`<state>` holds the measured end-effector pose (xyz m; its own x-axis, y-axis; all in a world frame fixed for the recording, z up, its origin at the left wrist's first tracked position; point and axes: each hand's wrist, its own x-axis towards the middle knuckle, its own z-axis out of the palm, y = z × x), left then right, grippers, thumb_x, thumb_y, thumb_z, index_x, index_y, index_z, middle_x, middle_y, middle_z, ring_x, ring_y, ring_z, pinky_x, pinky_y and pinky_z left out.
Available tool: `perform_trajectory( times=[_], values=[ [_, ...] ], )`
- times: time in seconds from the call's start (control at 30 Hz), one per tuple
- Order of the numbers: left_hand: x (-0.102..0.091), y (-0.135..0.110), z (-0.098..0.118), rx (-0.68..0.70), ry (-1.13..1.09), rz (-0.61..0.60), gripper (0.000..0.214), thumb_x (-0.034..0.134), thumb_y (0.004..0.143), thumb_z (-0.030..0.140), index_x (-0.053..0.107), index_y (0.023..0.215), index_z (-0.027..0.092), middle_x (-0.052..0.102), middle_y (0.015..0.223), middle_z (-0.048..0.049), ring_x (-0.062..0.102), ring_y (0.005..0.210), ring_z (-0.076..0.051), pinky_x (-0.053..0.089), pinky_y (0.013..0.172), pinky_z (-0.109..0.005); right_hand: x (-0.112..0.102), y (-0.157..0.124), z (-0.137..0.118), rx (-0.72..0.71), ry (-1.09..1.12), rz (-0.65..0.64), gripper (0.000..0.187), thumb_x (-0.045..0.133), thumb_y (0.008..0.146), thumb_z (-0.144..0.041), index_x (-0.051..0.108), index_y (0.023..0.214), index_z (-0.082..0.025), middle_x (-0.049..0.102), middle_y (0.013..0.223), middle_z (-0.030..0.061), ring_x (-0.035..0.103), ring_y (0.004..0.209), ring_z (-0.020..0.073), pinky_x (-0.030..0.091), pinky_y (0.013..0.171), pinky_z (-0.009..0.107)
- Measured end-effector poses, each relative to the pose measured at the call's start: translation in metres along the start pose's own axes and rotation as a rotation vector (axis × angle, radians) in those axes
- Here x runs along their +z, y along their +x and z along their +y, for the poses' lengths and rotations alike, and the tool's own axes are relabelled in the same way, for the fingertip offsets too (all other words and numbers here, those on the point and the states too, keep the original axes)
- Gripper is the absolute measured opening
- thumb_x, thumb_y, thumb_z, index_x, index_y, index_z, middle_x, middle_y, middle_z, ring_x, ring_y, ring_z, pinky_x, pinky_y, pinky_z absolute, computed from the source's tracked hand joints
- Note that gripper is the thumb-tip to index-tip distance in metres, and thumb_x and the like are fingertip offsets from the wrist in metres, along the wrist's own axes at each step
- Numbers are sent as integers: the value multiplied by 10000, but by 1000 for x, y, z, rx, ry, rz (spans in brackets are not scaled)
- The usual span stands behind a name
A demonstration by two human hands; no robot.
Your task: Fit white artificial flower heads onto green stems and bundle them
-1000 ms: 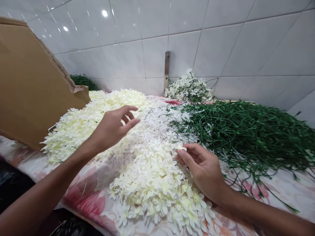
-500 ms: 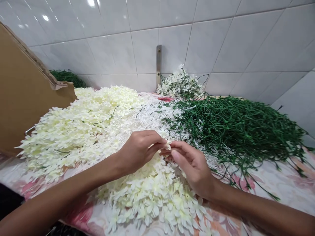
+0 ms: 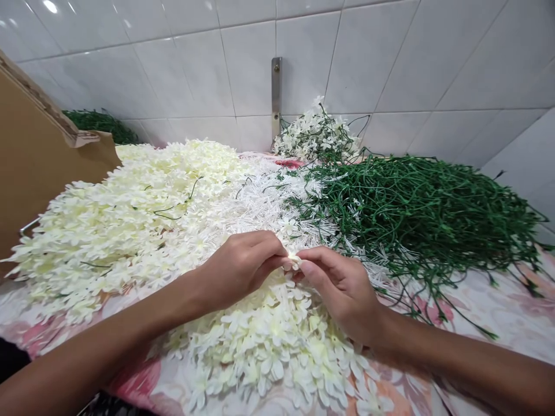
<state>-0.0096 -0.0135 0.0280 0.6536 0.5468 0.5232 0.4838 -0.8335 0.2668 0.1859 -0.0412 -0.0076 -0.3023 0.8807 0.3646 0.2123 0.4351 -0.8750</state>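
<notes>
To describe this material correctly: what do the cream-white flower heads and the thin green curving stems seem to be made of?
The cream-white flower heads look artificial, probably thin fabric or plastic: matte, with near-identical petals. The thin green curving stems look like plastic-coated wire, smooth and holding their bends. Neither is certain.

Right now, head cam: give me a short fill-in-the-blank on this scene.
The left hand and right hand pinch one small flower between their ____.
Right of the cream flowers lies a heap of ____ stems.
The cloth underneath has a ____ pattern.

Missing: fingertips; green; floral.
</notes>
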Motion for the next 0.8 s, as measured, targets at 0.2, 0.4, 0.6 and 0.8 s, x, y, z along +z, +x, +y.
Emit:
perform_trajectory(
  times=[0.2, 0.4, 0.6, 0.8],
  values=[
    [-1, -2, -1, 20, -23, 7, 137, 500, 882, 155, 597, 785, 163, 625, 701, -41, 549, 639, -117, 405, 589, -204, 1, 0, 2, -12, 11, -11, 198, 465, 925, -295, 617, 964, -174, 685, 793, 42, 649, 678, 148, 506, 584, 236],
    [-1, -1, -1, 70, -12, 51, 140, 503, 889, 148, 572, 766, 144, 609, 676, -29, 539, 608, -103, 402, 561, -188, 0, -1, 5, -16, 25, -22, 196, 463, 931, -298, 617, 979, -187, 683, 807, 42, 649, 692, 147, 507, 602, 238],
    [1, -1, -2, 84, -12, 61, 161, 500, 902, 172, 557, 755, 138, 589, 653, -14, 515, 582, -88, 398, 538, -185, 0, 1, 3, -26, 7, -28, 202, 451, 937, -296, 615, 976, -185, 681, 804, 43, 653, 709, 150, 498, 600, 232],
    [1, -2, -3, 77, -15, 54, 150, 510, 899, 169, 556, 760, 136, 587, 667, -13, 516, 600, -84, 406, 563, -183, 1, 1, 1, 0, 25, -35, 202, 473, 919, -304, 611, 971, -166, 678, 814, 65, 653, 691, 163, 499, 580, 242]
  ],
)
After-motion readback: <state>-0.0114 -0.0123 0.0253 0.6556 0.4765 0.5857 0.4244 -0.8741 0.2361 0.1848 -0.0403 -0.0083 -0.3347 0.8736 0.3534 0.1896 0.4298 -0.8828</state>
